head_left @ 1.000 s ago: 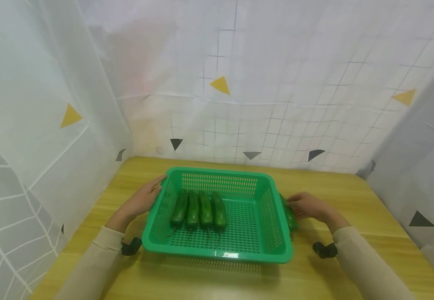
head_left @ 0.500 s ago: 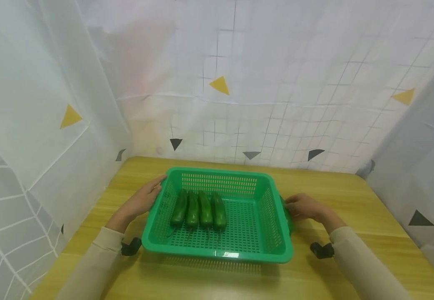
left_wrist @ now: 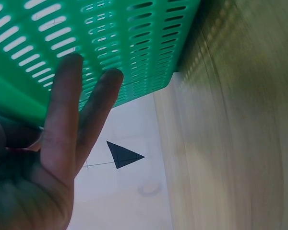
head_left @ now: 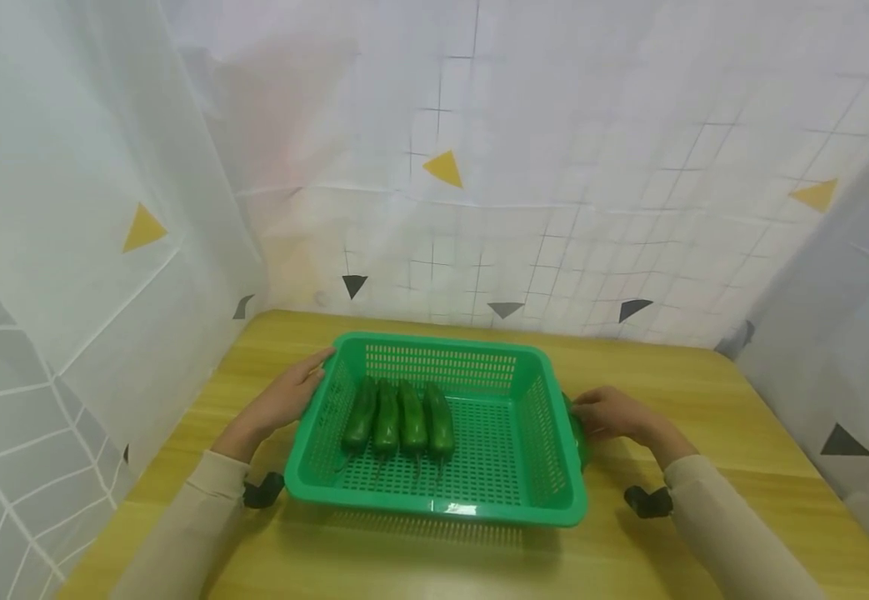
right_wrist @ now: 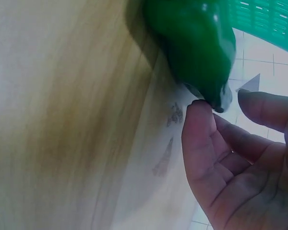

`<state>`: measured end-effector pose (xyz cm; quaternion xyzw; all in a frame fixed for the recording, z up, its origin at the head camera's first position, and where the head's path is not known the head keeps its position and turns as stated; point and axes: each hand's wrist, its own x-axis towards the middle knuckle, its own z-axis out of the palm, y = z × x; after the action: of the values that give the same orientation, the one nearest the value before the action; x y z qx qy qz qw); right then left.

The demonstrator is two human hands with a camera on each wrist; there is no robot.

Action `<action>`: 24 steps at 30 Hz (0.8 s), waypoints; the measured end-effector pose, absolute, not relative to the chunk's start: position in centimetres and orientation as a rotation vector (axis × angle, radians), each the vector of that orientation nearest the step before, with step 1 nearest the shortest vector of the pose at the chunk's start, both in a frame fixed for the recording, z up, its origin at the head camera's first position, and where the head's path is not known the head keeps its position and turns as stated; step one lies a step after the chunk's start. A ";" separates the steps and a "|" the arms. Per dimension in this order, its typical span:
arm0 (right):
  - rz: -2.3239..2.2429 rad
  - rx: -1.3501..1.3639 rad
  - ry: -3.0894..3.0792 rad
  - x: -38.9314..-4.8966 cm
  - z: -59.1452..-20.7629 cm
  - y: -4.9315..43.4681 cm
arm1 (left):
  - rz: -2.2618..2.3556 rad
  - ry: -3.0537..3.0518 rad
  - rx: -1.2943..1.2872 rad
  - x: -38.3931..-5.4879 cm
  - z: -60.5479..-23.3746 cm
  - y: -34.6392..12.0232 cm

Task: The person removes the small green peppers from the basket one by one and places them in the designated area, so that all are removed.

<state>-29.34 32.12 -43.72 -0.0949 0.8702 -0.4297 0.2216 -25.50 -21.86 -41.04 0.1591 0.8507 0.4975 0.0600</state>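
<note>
A green basket (head_left: 434, 506) with slotted walls stands mid-table. Several long green peppers (head_left: 440, 425) lie side by side in its left half, stems toward me. My left hand (head_left: 287, 404) rests against the basket's left side; in the left wrist view two straight fingers (left_wrist: 62, 115) touch the outer wall. Outside the right wall lies another green pepper (right_wrist: 197, 43), partly hidden by the basket and hand in the head view. My right hand (head_left: 614, 412) is at it. In the right wrist view bent fingertips touch its tapered end, while the thumb (right_wrist: 269, 109) stands slightly apart.
The wooden table (head_left: 674, 375) extends beyond both sides of the basket. White patterned sheets (head_left: 554, 167) hang behind and along both sides. A black wrist mount (head_left: 647, 502) sits under the right sleeve, another (head_left: 263, 490) by the left one.
The pepper outside the basket has shifted toward the right wall and less of it shows now. My right hand moved slightly with it. The left hand and basket look the same.
</note>
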 end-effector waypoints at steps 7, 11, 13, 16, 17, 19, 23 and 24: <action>-1.258 -0.233 2.444 -29.6 -43.1 32.7 | 1.504 2.592 0.497 -25.6 -41.2 -22.0; -1.263 -0.230 2.427 -29.6 -43.0 32.8 | 1.495 2.595 0.504 -25.5 -41.2 -22.0; -1.254 -0.239 2.430 -29.5 -42.9 32.8 | 1.498 2.592 0.506 -25.5 -41.3 -21.9; -1.252 -0.248 2.444 -29.5 -42.7 32.5 | 1.507 2.585 0.503 -25.5 -41.3 -22.0; -1.258 -0.249 2.446 -29.4 -42.7 32.3 | 1.508 2.584 0.502 -25.5 -41.4 -22.0; -1.269 -0.256 2.444 -29.4 -42.5 32.0 | 1.506 2.583 0.504 -25.6 -41.3 -22.0; -1.284 -0.297 2.436 -29.5 -42.1 31.4 | 1.502 2.581 0.486 -25.7 -41.3 -22.0; -1.288 -0.307 2.435 -29.5 -42.0 31.2 | 1.500 2.582 0.483 -25.7 -41.3 -22.0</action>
<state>-29.47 31.21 -41.96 -0.1089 0.8635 -0.4568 0.1839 -25.73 -22.00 -41.26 0.1595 0.8521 0.4951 0.0581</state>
